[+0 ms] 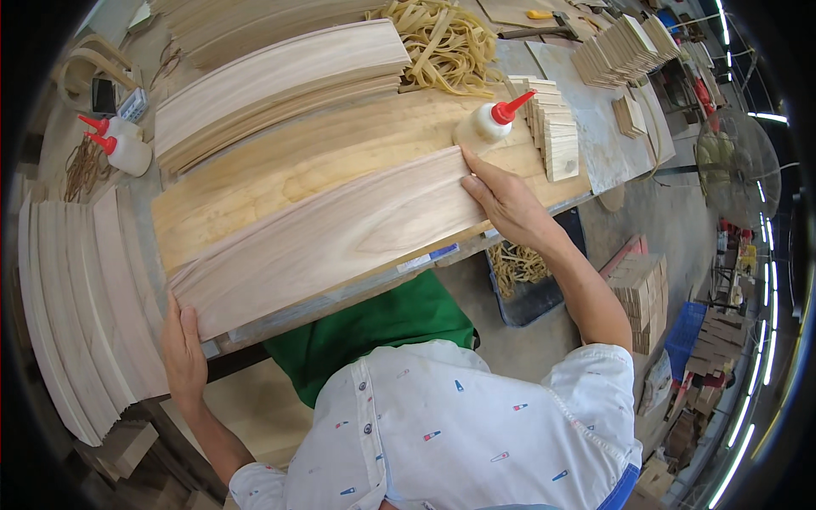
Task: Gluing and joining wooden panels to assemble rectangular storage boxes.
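A pale wooden board (340, 238) lies slanted along the front edge of the workbench, with what look like more thin boards under its far edge. My left hand (184, 344) grips its left end, fingers along the end edge. At the other end, my right hand (510, 204) is closed on the right edge, thumb on top. Just beyond my right hand stands a white squeeze bottle (483, 127) with a red nozzle. Beside it is a row of small thin wooden pieces (554, 132). The underside of the held board is hidden.
Behind lies a stack of long boards (280, 76), next to a heap of tan rubber bands (442, 42). More boards (76, 306) stand at the left, near white glue bottles (129, 155). Below the bench's right side sits a dark crate (531, 276). A fan (736, 166) stands far right.
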The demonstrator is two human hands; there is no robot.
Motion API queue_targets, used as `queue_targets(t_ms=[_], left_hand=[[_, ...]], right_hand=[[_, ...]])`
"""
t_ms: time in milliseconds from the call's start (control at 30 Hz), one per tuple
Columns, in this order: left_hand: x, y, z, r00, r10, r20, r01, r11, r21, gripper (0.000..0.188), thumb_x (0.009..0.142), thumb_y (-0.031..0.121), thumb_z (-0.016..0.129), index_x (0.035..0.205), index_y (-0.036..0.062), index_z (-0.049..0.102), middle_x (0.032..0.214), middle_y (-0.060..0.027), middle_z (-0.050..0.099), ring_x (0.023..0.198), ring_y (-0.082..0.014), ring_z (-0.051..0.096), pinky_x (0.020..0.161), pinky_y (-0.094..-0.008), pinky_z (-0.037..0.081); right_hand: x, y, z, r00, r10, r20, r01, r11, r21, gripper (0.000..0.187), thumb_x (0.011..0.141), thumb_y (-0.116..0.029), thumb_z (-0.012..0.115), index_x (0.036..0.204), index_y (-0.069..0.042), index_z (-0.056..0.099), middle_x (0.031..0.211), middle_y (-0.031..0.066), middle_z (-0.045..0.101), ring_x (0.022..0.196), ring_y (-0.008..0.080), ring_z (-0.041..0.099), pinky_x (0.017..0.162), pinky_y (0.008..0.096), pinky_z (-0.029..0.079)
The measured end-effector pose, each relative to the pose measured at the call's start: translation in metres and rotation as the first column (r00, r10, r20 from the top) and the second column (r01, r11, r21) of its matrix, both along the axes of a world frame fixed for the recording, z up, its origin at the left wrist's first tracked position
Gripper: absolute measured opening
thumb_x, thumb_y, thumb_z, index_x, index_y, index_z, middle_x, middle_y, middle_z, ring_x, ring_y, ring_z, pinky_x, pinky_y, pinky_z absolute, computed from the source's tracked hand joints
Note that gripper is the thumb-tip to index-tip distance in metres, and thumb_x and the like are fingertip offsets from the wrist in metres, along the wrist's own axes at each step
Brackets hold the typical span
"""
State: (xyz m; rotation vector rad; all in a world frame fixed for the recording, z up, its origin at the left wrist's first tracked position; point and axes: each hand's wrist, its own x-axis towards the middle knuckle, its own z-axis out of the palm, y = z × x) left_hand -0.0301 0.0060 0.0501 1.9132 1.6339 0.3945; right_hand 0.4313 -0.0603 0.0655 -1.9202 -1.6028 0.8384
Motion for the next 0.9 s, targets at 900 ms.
queue_targets(t_ms=[900], left_hand=[[-0.034,0.056,-0.037,0.523,0.206,0.827,0.146,0.934,-0.325,0.041,0.087,0.012,0.068,0.125,0.0007,0.058,0.120,-0.0089,0.063,0.111,-0.0157,0.057,0.098,-0.0305,0.042]], right_hand=[[-0.002,-0.003,-0.010,0.972,-0.161,-0.169,0.153,0.986,-0.065,0.048,0.102,-0.021,0.047,0.142,0.004,0.041,0.140,0.0162,0.049,0.129,0.0195,0.044,0.109,0.0282,0.030]])
